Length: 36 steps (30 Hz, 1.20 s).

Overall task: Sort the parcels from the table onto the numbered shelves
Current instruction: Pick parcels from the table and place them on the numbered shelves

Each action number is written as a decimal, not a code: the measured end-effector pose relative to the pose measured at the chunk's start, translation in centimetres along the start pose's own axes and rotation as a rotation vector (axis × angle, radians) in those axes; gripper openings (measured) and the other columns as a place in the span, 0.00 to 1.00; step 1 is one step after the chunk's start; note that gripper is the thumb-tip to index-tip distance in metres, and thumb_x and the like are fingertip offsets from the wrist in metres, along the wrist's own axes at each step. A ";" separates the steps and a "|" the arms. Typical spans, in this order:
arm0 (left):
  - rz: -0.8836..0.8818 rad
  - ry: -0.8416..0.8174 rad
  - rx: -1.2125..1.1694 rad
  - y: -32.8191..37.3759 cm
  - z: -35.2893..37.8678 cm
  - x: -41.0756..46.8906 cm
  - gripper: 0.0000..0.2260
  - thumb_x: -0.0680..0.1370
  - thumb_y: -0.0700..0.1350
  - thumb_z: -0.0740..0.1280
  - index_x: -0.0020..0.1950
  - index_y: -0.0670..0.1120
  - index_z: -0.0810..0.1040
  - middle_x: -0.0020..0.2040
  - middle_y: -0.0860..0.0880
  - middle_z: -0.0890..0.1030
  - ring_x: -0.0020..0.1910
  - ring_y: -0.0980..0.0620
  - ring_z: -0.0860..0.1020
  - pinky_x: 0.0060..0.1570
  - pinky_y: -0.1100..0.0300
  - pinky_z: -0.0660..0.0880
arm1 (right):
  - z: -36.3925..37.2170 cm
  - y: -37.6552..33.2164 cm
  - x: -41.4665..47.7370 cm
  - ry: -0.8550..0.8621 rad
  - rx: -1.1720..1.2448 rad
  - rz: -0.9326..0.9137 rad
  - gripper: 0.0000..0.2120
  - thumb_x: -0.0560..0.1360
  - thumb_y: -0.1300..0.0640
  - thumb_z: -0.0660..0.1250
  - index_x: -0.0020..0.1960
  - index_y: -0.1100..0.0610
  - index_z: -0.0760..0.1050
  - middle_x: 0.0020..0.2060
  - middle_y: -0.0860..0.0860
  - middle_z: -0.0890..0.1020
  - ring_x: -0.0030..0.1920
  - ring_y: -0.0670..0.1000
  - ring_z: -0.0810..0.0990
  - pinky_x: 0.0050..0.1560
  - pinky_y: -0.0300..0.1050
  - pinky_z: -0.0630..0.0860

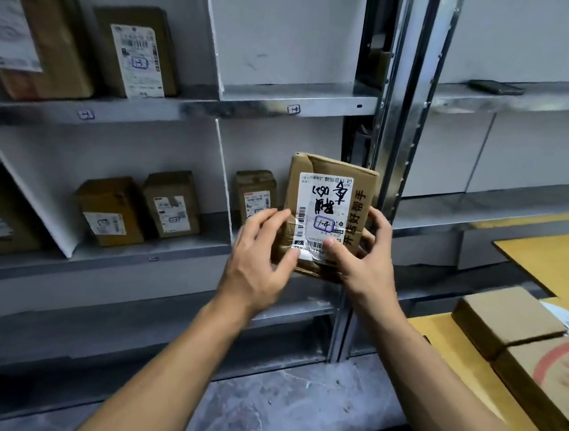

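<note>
Holds a dented cardboard parcel upright at centre frame, before the right-hand compartment of the middle level of the grey metal shelves. Cannot tell whether its bottom edge touches anything, hidden as it is behind the hands.

With the left hand, clasps the parcel's lower left edge, fingers curled onto the front face beside the white label. With the right hand, clamps the lower right corner, thumb pressed on the bottom of the label and the other fingers wrapped round the right side.

On the label: black handwriting and a blue-boxed "1-4". Above the parcel, on the front lip of the upper level, a small shelf tag that appears to read the same.

Just left of the parcel, further back in the same compartment, a small box standing upright. In the compartment to the left, two labelled boxes side by side. At upper left of the frame, two more boxes leaning on the upper level.

At lower right, a yellow table bearing two cardboard parcels close together, the nearer with a red printed ring.
</note>
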<state>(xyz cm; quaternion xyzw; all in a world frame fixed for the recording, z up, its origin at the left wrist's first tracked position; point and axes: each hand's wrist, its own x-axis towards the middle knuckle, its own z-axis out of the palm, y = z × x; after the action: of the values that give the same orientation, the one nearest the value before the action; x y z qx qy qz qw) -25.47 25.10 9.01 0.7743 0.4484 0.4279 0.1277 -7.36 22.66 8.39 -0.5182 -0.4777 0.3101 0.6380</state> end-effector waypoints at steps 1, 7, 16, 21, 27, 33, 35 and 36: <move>0.011 0.036 0.028 -0.3 -0.7 0.8 0.25 0.77 0.53 0.65 0.73 0.51 0.67 0.69 0.51 0.67 0.68 0.52 0.67 0.69 0.50 0.67 | 0.3 -0.4 1.1 -0.006 0.001 -0.024 0.35 0.70 0.49 0.78 0.70 0.36 0.63 0.62 0.45 0.78 0.62 0.46 0.79 0.62 0.59 0.78; 0.079 -0.016 0.403 -2.7 -5.2 7.1 0.25 0.76 0.57 0.62 0.72 0.51 0.69 0.67 0.50 0.71 0.66 0.50 0.67 0.68 0.49 0.65 | 2.8 -3.8 9.1 -0.054 0.037 -0.162 0.37 0.70 0.49 0.78 0.71 0.39 0.62 0.63 0.45 0.77 0.63 0.45 0.78 0.64 0.57 0.77; 0.122 -0.020 0.655 -5.2 -8.8 18.8 0.25 0.78 0.57 0.63 0.74 0.54 0.66 0.69 0.52 0.69 0.68 0.50 0.66 0.69 0.51 0.62 | 7.5 -9.5 23.6 -0.143 0.128 -0.340 0.35 0.73 0.55 0.76 0.72 0.42 0.60 0.60 0.46 0.76 0.60 0.47 0.80 0.57 0.55 0.82; 0.113 0.034 0.642 -6.2 -9.6 23.4 0.23 0.78 0.55 0.63 0.73 0.53 0.66 0.67 0.53 0.70 0.66 0.51 0.67 0.67 0.51 0.65 | 10.4 -10.3 30.9 -0.212 0.178 -0.330 0.35 0.73 0.55 0.76 0.72 0.41 0.60 0.59 0.45 0.76 0.61 0.50 0.79 0.56 0.58 0.82; 0.088 0.104 0.664 -8.0 -9.6 27.0 0.22 0.78 0.54 0.64 0.72 0.52 0.68 0.66 0.53 0.71 0.65 0.51 0.68 0.66 0.51 0.67 | 14.1 -8.2 36.5 -0.260 0.070 -0.365 0.34 0.72 0.52 0.77 0.70 0.38 0.61 0.55 0.39 0.75 0.58 0.48 0.79 0.61 0.59 0.79; 0.094 0.143 0.638 -9.3 -9.0 29.4 0.21 0.78 0.55 0.62 0.70 0.51 0.70 0.65 0.53 0.72 0.63 0.52 0.69 0.64 0.52 0.69 | 16.9 -7.1 39.1 -0.288 -0.082 -0.419 0.36 0.73 0.51 0.76 0.73 0.43 0.60 0.50 0.35 0.75 0.55 0.46 0.78 0.63 0.48 0.75; 0.101 0.165 0.627 -9.6 -8.8 29.8 0.22 0.77 0.56 0.60 0.70 0.51 0.71 0.64 0.53 0.73 0.62 0.52 0.69 0.64 0.51 0.69 | 17.5 -7.2 39.5 -0.316 -0.109 -0.434 0.36 0.73 0.51 0.75 0.74 0.43 0.59 0.54 0.39 0.77 0.57 0.47 0.78 0.63 0.46 0.73; 0.108 0.179 0.621 -9.8 -8.7 30.0 0.22 0.76 0.56 0.60 0.69 0.50 0.72 0.63 0.53 0.73 0.62 0.52 0.69 0.64 0.51 0.69 | 17.8 -7.2 39.7 -0.328 -0.122 -0.440 0.36 0.73 0.50 0.75 0.74 0.43 0.58 0.57 0.42 0.77 0.58 0.48 0.78 0.64 0.47 0.73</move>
<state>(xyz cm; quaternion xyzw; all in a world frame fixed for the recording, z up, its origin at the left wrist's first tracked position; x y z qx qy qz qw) -30.97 53.08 24.96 0.7581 0.5253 0.3433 -0.1774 -10.73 62.62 26.82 -0.3824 -0.6934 0.2146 0.5718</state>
